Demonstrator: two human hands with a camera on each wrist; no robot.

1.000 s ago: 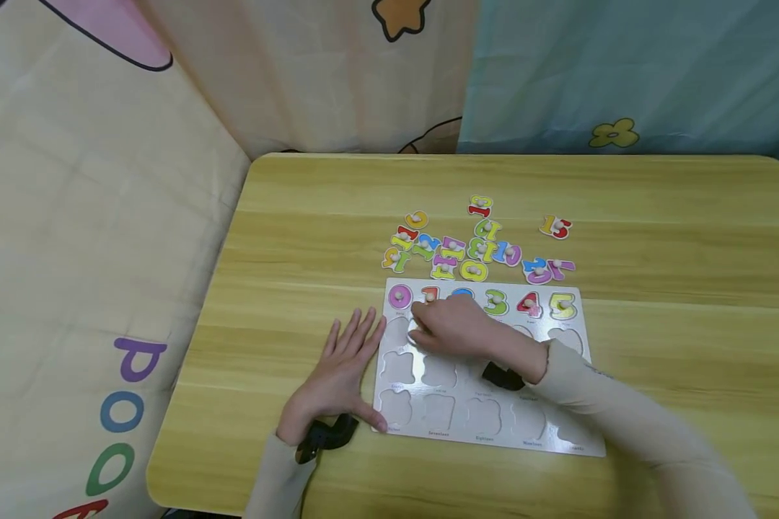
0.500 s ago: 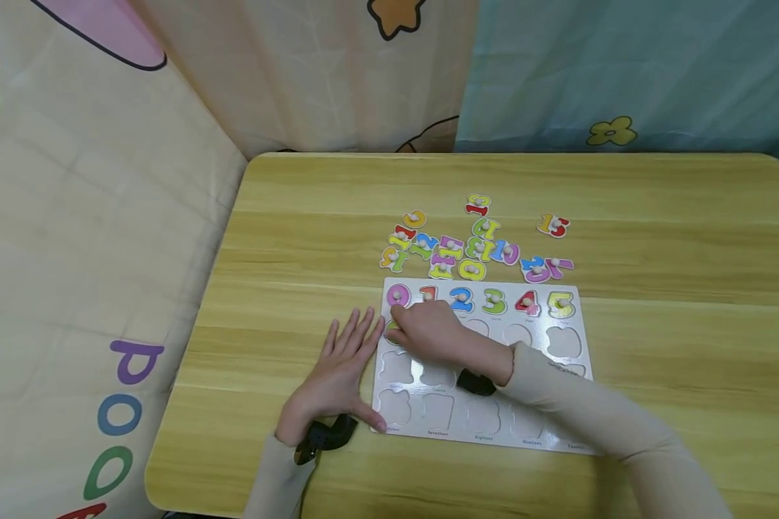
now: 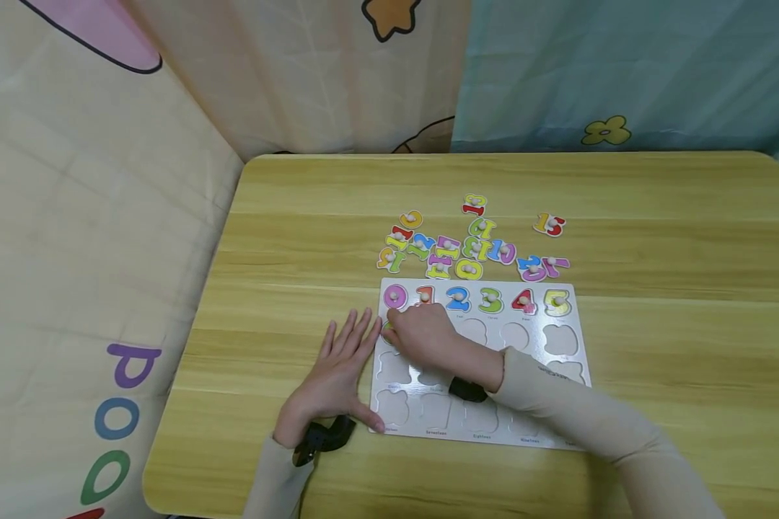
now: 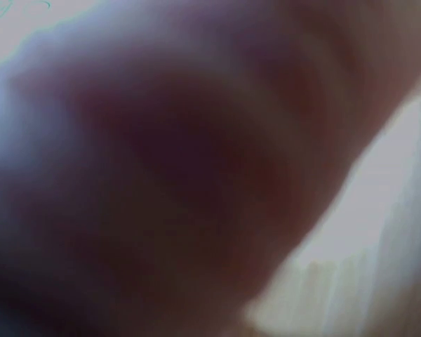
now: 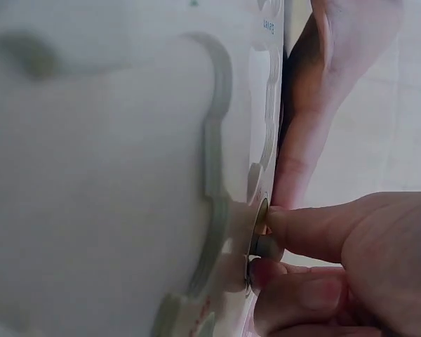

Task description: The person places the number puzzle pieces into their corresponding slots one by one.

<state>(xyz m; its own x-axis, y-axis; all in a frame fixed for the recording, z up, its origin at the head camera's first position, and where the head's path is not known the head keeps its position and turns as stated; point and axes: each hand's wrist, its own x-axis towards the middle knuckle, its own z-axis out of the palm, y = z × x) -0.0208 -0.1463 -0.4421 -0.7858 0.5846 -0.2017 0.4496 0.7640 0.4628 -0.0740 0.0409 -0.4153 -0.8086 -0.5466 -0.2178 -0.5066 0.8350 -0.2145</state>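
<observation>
A white number puzzle board point(image 3: 457, 424) lies on the table; its top row holds the numbers 0 to 5. My right hand point(image 3: 422, 333) is over the second row's leftmost slot. There it pinches the knob point(image 5: 266, 246) of a number puzzle piece point(image 3: 386, 330), seen between thumb and fingers in the right wrist view. The hand covers most of that piece, with only a greenish edge showing. Spread flat, my left hand point(image 3: 336, 375) rests along the board's left edge, thumb at the lower corner. The left wrist view is a dark blur of skin.
Several loose number pieces point(image 3: 447, 246) lie jumbled behind the board, some overlapping. A 15 piece point(image 3: 549, 224) lies apart to the right. The wooden table point(image 3: 688, 324) meets printed curtains point(image 3: 298, 79) at the back and left.
My right hand has moved left across the board with the number puzzle piece to the second row's first slot. The left hand has stayed at the board's edge.
</observation>
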